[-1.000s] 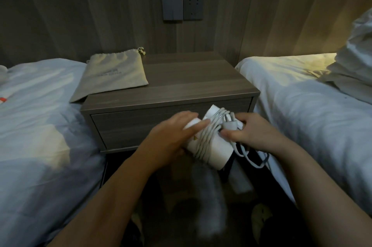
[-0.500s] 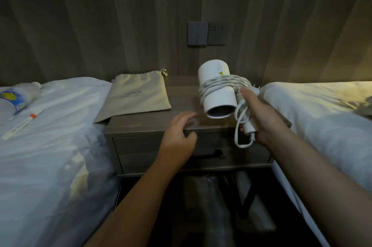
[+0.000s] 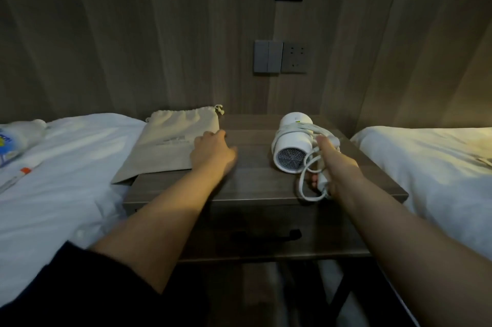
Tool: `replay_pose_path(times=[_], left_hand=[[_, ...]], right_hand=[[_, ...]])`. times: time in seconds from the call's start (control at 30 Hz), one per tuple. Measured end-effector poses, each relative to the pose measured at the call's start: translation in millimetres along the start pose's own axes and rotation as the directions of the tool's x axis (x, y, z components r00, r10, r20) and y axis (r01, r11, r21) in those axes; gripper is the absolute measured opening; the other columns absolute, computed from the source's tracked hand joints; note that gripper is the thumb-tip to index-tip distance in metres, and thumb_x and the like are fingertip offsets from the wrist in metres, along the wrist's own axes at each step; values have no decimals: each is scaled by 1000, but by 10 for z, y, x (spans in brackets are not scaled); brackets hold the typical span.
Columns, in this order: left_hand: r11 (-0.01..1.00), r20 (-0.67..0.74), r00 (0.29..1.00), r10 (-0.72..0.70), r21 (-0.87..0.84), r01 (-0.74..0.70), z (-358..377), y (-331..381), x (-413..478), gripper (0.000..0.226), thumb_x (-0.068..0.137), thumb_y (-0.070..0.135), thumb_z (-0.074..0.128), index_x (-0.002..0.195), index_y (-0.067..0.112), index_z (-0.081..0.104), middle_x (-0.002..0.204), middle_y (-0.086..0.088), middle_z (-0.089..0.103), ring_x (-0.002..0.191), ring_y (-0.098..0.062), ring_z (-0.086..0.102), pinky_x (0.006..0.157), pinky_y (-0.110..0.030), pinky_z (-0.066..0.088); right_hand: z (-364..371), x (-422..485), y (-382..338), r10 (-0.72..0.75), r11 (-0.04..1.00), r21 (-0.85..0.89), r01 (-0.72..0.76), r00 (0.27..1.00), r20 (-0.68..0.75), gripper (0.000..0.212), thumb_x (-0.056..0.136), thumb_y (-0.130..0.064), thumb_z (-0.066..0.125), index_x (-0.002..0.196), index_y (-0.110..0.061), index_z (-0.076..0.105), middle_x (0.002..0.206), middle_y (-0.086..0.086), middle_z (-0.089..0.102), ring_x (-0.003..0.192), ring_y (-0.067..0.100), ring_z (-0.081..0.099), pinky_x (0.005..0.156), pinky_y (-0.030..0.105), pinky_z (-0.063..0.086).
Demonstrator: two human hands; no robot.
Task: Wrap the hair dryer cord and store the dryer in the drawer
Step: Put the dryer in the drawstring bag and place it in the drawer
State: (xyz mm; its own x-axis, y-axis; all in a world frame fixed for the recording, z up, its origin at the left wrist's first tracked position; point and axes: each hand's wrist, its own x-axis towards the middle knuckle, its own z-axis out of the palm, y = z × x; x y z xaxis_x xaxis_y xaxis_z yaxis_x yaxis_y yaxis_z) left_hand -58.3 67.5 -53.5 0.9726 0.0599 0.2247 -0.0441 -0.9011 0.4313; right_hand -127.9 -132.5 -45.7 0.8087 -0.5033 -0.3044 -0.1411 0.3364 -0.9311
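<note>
Finding: the hair dryer [image 3: 291,151] now lies on its side on top of the nightstand [image 3: 253,185], on the right half, grille end toward the camera. Half a second ago it was held in the air above that surface; a second ago both hands had it low, in front of the drawer.

Cord [image 3: 298,128]: wound in several turns round the barrel. A loose loop trails off toward the front edge, beside the right hand [image 3: 339,167].

Right hand: grasping the dryer at its near right side, thumb laid along the top, fingers [image 3: 314,180] curled underneath round a white part. Whether that part is the handle or the plug cannot be told.

Left hand [image 3: 213,153]: off the dryer. It has moved from the front edge of the nightstand to the right edge of the cloth bag [image 3: 170,145], which lies on the left of the top and overhangs toward the bed [image 3: 66,167]. It touches the bag; whether it pinches the cloth or merely rests there cannot be told.

Drawer [image 3: 266,217]: shut, with its dark pull [image 3: 266,235] untouched.

Assessment: wrapping appears nearly complete, with the tail end unsecured. The reach toward the bag suggests bagging comes first. Storage has not begun.
</note>
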Motion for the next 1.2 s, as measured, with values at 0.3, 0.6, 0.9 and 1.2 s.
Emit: replay_pose_path(times=[0.3,0.6,0.9,1.2], left_hand=[[972,-6,986,-164,172,163,115,20,236,49,86,41,57,124,12,48,127,-10,51,118,-29,45,90,-37,39],[999,-79,997,-14,-52,10,-132,-59,129,19,95,16,43,109,9,55,111,-13,59,99,-29,57,77,-34,41],[588,46,623,781,283,-758,-514,-102,-363,32,87,21,59,118,18,50,123,-3,47,103,-18,53,90,-33,46],[799,37,981,191,575,-177,-490,-360,-442,31,86,27,56,115,18,60,127,-8,50,124,-31,37,107,-48,27]], right_hand=[[3,76,5,3,998,-59,-5,1000,-25,43,68,-49,74,84,-12,60,74,7,64,65,19,63,48,26,46],[-36,-8,31,-13,998,52,16,998,-62,39,66,-47,76,74,-12,61,66,8,63,52,22,58,51,28,50],[-393,-344,-21,-111,987,109,115,993,-40,45,73,-49,68,95,-11,62,88,10,67,74,23,63,71,37,52],[-746,-577,-13,-192,980,49,192,981,-21,32,79,-46,64,74,-15,61,64,8,59,47,19,52,45,26,43]])
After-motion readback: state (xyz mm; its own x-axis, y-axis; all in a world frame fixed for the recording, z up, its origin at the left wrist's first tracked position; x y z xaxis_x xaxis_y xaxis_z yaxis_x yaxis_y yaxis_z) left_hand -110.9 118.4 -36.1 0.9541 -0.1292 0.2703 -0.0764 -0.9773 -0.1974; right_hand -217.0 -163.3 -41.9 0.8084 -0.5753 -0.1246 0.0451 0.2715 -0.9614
